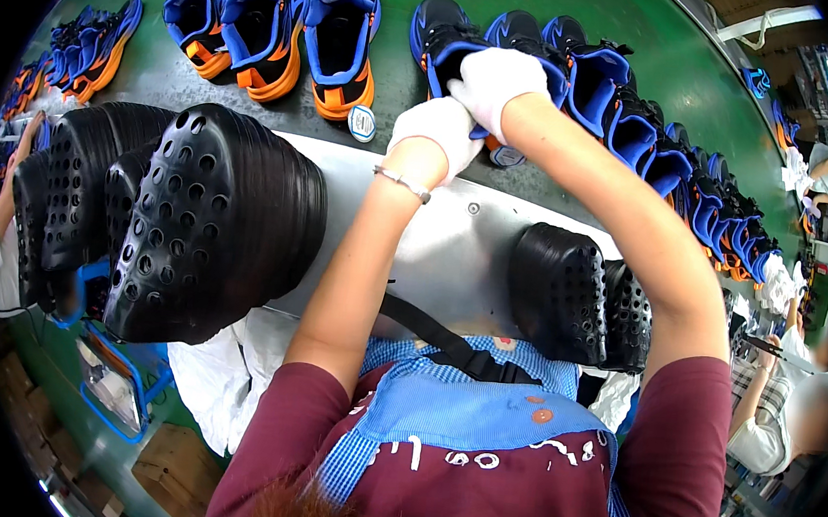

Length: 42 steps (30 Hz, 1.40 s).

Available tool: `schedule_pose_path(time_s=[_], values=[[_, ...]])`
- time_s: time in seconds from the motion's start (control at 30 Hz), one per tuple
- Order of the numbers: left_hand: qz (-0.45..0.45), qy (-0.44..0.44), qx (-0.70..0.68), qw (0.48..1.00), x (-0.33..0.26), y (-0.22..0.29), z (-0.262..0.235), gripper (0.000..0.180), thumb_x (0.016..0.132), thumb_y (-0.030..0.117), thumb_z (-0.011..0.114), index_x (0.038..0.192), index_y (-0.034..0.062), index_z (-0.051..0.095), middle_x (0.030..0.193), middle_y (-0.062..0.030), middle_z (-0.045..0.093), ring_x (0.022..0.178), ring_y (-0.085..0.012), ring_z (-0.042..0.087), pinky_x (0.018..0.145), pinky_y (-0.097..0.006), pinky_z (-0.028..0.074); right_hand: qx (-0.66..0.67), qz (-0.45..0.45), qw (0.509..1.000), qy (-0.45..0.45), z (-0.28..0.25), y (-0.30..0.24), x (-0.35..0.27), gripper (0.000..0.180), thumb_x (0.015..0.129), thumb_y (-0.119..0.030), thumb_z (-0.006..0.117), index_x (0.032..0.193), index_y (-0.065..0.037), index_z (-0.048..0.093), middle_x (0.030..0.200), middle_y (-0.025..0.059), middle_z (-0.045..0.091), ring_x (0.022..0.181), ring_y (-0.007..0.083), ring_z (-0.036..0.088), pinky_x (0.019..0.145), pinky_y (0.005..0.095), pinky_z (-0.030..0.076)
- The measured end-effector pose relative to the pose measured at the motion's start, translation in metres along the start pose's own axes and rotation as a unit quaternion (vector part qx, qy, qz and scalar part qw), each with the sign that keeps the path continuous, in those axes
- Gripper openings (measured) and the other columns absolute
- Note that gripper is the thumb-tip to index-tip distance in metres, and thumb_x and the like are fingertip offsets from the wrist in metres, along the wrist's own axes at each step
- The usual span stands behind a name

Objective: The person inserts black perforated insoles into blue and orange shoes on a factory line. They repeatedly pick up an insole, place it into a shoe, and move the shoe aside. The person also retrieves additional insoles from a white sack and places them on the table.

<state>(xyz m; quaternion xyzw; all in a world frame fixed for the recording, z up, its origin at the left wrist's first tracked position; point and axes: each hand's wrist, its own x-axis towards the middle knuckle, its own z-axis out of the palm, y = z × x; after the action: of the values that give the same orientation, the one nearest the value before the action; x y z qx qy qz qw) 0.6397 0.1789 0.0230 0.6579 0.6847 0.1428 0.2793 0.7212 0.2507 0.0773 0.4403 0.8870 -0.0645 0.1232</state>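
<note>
Both my hands wear white gloves and meet at the heel end of a black and blue sneaker (441,39) on the far side of the bench. My left hand (439,129) is closed around the lower heel area. Just above it, my right hand (501,83) is closed at the rim of the shoe's opening. The gloves hide the heel and most of the fingertips. Another black and blue sneaker (516,27) stands right behind my right hand. A round white tag (510,156) shows below the gloves.
Black perforated plastic shoe inserts (228,215) are nested in big stacks at left, with smaller stacks (559,289) at right, on a metal shelf (463,253) before me. More sneakers (341,44) line the green bench. Co-workers (771,413) are at the right; another person's arm (8,197) shows at far left.
</note>
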Motion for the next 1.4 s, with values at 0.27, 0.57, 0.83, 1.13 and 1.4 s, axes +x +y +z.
schedule_pose_path(time_s=[0.27,0.57,0.83,1.13,1.4], values=[[-0.048,-0.078,0.050,0.995,0.017,0.004,-0.009,0.029,0.083,0.031,0.059,0.095,0.0084,0.074,0.102,-0.0188,0.069,0.097,-0.0347,0.066,0.086,-0.041,0.052,-0.047,-0.015,0.997,0.053,0.020,0.001,0.041,0.022,0.083,-0.013,0.058,0.097,-0.007,0.074,0.098,0.0163,0.072,0.090,0.0316,0.070,0.076,0.0394,0.056],[-0.064,-0.097,0.079,0.990,0.017,0.005,-0.010,0.031,0.085,0.032,0.057,0.104,0.0121,0.073,0.110,-0.0165,0.068,0.103,-0.0322,0.065,0.088,-0.039,0.052,0.019,0.027,0.999,0.020,0.001,-0.012,0.034,0.033,0.090,-0.028,0.052,0.104,-0.006,0.072,0.105,0.0169,0.070,0.099,0.0335,0.067,0.085,0.0421,0.053],[-0.067,-0.089,0.114,0.987,0.033,0.004,-0.007,0.041,0.082,0.040,0.060,0.108,0.0109,0.071,0.113,-0.0153,0.067,0.105,-0.0317,0.065,0.087,-0.037,0.052,0.048,0.029,0.996,0.063,0.001,0.006,0.030,0.027,0.085,-0.023,0.059,0.102,-0.007,0.072,0.108,0.0156,0.070,0.098,0.0328,0.068,0.082,0.0417,0.055],[0.072,0.334,0.110,0.933,-0.017,0.023,-0.016,0.025,0.085,0.032,0.067,0.097,0.0098,0.067,0.103,-0.0082,0.062,0.093,-0.0278,0.063,0.077,-0.038,0.054,0.032,0.048,0.997,0.050,-0.006,0.117,-0.072,0.041,0.089,-0.038,0.049,0.100,-0.002,0.066,0.099,0.0217,0.068,0.094,0.0372,0.066,0.084,0.0447,0.052],[0.197,0.190,-0.001,0.962,0.008,0.038,0.052,0.026,0.083,0.022,0.063,0.100,0.0025,0.063,0.103,-0.0162,0.061,0.098,-0.0364,0.059,0.085,-0.042,0.048,-0.014,0.039,0.998,-0.046,0.029,0.128,-0.097,0.031,0.091,-0.033,0.057,0.108,-0.008,0.064,0.104,0.0166,0.068,0.099,0.0319,0.065,0.082,0.0425,0.052]])
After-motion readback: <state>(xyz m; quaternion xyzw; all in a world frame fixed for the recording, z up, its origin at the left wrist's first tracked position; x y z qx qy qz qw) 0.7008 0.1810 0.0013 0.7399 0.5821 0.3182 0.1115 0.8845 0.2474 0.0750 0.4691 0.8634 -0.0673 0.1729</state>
